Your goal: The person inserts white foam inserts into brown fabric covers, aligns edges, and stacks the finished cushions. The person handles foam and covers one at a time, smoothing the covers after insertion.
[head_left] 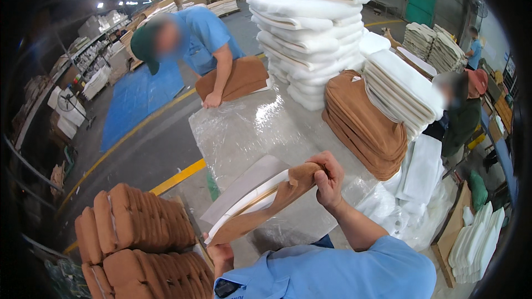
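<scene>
Right hand [329, 181] forward; left hand [221, 254] (nearer)

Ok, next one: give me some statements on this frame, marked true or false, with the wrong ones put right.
1. The left hand and right hand both hold the brown-and-white piece. True.
2. The co-worker opposite wears a red cap. False: it is a green cap.
3. The tall white stack stands to the co-worker's right in the picture. True.
4. White pads fill the lower left. False: brown cushions are stacked there.
</scene>
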A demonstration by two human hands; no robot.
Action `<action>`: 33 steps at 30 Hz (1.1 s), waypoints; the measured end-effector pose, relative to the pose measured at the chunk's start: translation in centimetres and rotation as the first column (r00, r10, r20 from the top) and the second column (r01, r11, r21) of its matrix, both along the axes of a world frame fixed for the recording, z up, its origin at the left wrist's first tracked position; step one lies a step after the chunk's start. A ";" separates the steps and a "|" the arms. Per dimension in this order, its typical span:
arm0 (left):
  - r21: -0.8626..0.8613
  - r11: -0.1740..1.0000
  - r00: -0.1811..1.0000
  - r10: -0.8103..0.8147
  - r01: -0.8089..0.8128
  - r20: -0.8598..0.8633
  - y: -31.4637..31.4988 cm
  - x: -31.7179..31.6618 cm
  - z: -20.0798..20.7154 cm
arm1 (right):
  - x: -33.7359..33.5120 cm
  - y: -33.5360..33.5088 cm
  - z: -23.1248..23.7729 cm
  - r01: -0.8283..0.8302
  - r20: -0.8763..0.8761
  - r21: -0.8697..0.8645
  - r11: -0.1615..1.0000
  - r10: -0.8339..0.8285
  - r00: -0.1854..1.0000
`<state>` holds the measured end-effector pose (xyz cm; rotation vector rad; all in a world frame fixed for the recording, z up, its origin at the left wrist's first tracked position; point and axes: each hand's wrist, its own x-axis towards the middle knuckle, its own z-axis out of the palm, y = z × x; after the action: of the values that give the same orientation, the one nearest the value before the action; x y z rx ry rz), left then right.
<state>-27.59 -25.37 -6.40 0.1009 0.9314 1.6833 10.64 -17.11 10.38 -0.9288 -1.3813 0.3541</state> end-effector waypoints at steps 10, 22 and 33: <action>-0.237 0.965 0.678 -0.251 0.117 -0.690 -1.3 4.8 1.9 | 6.7 -1.3 -7.3 -0.139 -0.502 -0.393 0.909 -0.085 0.861; -0.065 0.968 0.837 -0.242 0.242 -0.491 -4.0 9.2 1.8 | 1.9 0.0 -11.1 -0.270 -0.360 -0.583 0.766 0.054 0.931; -0.200 0.978 0.962 -0.111 0.061 -0.249 -13.3 10.9 3.9 | -0.8 -3.6 -11.0 -0.444 -0.330 -0.627 0.640 0.299 0.896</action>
<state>-16.66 -38.67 -2.49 0.2344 1.2626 1.5146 9.84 -20.72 -0.63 -1.1581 -1.2540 1.3321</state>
